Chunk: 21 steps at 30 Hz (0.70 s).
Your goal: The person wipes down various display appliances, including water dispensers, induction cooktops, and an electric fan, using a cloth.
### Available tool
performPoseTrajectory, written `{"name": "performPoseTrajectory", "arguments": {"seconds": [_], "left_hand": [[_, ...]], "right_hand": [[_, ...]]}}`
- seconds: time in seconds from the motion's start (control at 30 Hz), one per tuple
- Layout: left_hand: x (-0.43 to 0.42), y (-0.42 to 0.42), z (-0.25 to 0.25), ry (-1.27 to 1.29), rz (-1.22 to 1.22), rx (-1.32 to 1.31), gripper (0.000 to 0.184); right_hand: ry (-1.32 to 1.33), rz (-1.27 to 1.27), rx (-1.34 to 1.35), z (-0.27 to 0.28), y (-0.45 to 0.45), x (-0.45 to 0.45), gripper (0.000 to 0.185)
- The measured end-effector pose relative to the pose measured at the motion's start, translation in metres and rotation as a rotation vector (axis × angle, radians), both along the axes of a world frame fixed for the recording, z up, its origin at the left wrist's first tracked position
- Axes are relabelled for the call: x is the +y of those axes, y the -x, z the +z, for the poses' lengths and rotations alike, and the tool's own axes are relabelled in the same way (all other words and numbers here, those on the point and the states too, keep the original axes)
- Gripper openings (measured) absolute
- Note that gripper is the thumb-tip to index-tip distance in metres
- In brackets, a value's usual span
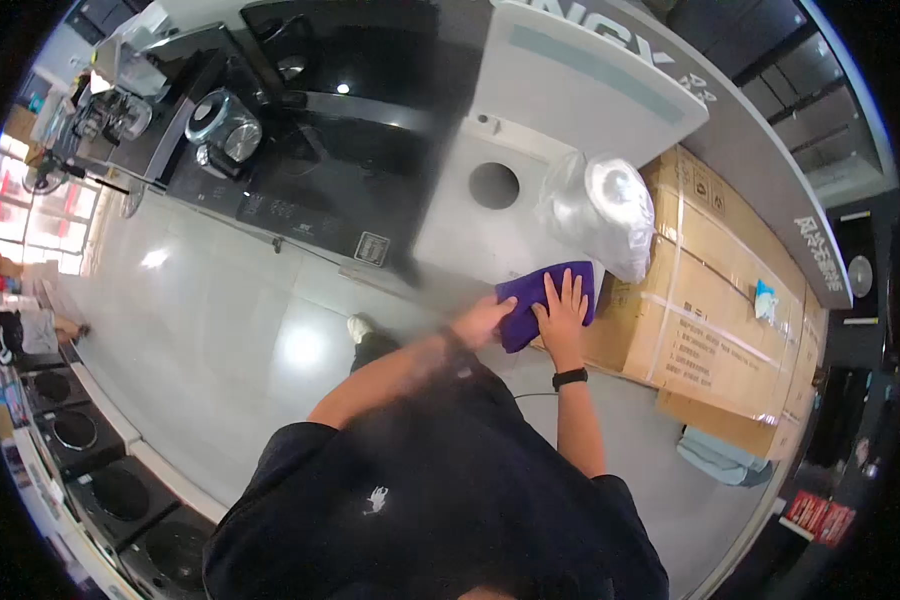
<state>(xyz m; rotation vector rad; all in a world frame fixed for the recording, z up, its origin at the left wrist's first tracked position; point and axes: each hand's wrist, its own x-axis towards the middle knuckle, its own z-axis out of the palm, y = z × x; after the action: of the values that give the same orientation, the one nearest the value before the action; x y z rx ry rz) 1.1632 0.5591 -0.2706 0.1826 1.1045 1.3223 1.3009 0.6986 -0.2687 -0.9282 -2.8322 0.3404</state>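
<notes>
A folded purple cloth [522, 327] lies at the front edge of a white display counter [460, 240]. My left hand [482, 320] grips the cloth's left edge, its thumb on top and its other fingers mostly hidden. Flat on the right part of the cloth rests my right hand [562, 308], fingers spread, with a black band on the wrist. Behind the cloth stands a round white object wrapped in clear plastic [610, 205]. A dark round hole [494, 186] shows in the counter top to its left.
Left of the white counter is a black glass cooktop [330, 185] with a glass kettle [225, 130] on it. Large cardboard boxes [710, 290] stand close on the right. Grey folded fabric [720, 457] lies below them. Several black stove units [120, 490] line the lower left.
</notes>
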Motion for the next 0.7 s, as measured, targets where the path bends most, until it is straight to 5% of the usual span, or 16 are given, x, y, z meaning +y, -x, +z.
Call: {"name": "performPoseTrajectory", "arguments": {"seconds": [0.1,0.3,0.37,0.53,0.7], "left_hand": [[-0.018,0.02,0.014,-0.077,0.022,0.051,0.042],[-0.079,0.095,0.01,0.097,-0.062,0.718,0.045],[-0.115,0.119,0.038,0.162,0.093,0.791,0.047],[-0.198,0.18,-0.007,0.336,0.433,1.03,0.037],[-0.26,0.22,-0.061,0.218,0.395,0.708,0.038]], "right_hand": [[-0.013,0.071,-0.036,-0.004,0.019,-0.01,0.061],[0.056,0.226,0.074,-0.001,0.113,-0.071,0.06],[0.106,0.238,0.109,-0.003,0.156,-0.102,0.06],[0.022,0.314,0.079,-0.004,0.258,-0.184,0.064],[-0.099,0.38,-0.074,0.006,0.304,-0.233,0.07]]}}
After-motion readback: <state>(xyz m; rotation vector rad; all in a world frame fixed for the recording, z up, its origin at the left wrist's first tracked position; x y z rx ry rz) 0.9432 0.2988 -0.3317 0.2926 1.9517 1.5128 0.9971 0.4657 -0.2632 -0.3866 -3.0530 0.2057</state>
